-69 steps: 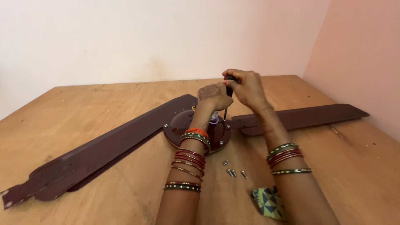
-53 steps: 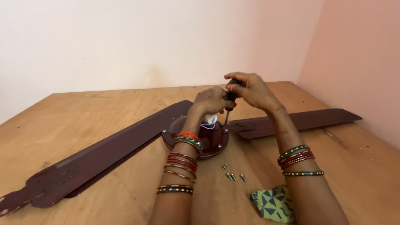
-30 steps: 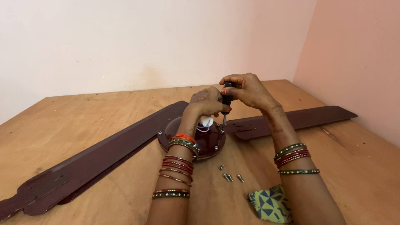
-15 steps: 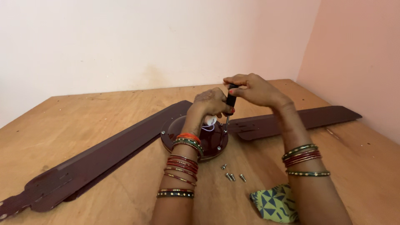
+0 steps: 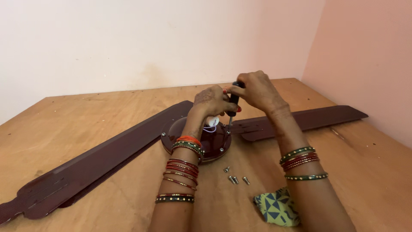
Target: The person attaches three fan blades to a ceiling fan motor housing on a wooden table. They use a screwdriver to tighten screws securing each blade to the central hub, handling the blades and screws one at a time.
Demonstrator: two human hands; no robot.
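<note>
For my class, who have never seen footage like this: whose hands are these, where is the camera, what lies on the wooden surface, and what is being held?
The camera sits on the person's head and looks down at their own two bare hands. On the wooden surface lies a dark brown ceiling fan with long blades. The right hand grips a screwdriver upright, tip on the fan's round hub. The left hand steadies it lower down. A few loose screws lie near the hub, beside a patterned cloth.
</note>
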